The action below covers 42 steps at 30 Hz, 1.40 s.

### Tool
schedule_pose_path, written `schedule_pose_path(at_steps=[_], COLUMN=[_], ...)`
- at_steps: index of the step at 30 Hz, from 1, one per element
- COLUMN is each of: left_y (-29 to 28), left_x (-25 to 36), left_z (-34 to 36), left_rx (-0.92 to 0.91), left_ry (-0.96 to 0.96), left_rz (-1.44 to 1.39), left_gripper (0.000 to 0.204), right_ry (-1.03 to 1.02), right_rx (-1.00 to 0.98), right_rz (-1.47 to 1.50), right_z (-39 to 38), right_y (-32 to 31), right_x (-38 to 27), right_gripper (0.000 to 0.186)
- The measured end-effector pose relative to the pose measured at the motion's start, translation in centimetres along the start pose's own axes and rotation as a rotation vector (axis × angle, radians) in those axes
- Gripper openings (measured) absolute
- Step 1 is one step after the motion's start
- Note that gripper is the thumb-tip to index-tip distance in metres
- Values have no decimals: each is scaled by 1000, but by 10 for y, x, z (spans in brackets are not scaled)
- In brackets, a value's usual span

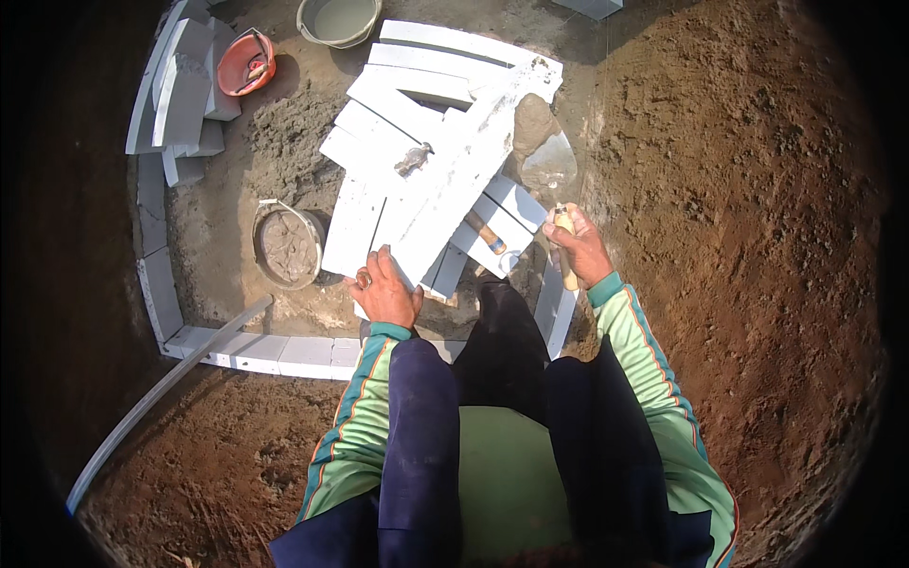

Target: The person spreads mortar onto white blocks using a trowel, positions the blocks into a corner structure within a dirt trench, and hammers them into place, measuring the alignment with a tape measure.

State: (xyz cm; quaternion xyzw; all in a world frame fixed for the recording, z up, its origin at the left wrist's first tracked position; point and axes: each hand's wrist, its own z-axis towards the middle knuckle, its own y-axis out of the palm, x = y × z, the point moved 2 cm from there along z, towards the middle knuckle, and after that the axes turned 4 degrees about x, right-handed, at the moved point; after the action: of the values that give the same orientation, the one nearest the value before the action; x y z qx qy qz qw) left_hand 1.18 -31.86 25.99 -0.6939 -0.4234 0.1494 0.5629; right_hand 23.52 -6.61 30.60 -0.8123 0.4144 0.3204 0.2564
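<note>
My left hand (383,289) grips the near end of a long white block (454,175) with mortar smeared along it, lying over other white blocks. My right hand (582,246) is closed around the pale wooden handle (565,227) of a trowel, whose metal blade (549,161) carries grey mortar (535,123) beside the long block's far end. A hammer head (414,161) shows on the blocks, and a wooden handle with a blue band (488,232) lies between the two hands.
A bucket of mortar (289,260) stands at left. An orange bucket (246,62) with tools, a grey-filled bucket (336,19) and stacked blocks (185,85) sit farther back. A low curved block wall (251,350) borders the work, crossed by a long metal bar (170,383). Brown soil lies outside.
</note>
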Motion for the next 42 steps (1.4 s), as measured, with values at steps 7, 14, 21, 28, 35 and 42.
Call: schedule_pose_path(at_steps=[7, 14, 21, 28, 35, 42], left_y=[-24, -22, 3, -3, 12, 9], left_x=[-12, -32, -61, -71, -62, -73], left_z=[22, 17, 5, -14, -30, -45], left_rx=[-49, -66, 20, -10, 271, 345], left_ry=[37, 33, 158, -18, -60, -84], left_rz=[19, -11, -84, -134, -329, -374], left_gripper=[99, 103, 105, 106, 83, 87], right_ry=[-5, -23, -175, -372, -428, -123], right_rx=[320, 346, 328, 252, 246, -60], right_rz=[194, -262, -679, -534, -767, -735], right_z=[66, 35, 7, -20, 131, 118], right_y=[61, 167, 161, 57, -85, -62], right_x=[-39, 13, 136, 153, -47, -78], right_gripper=[33, 49, 51, 38, 54, 58])
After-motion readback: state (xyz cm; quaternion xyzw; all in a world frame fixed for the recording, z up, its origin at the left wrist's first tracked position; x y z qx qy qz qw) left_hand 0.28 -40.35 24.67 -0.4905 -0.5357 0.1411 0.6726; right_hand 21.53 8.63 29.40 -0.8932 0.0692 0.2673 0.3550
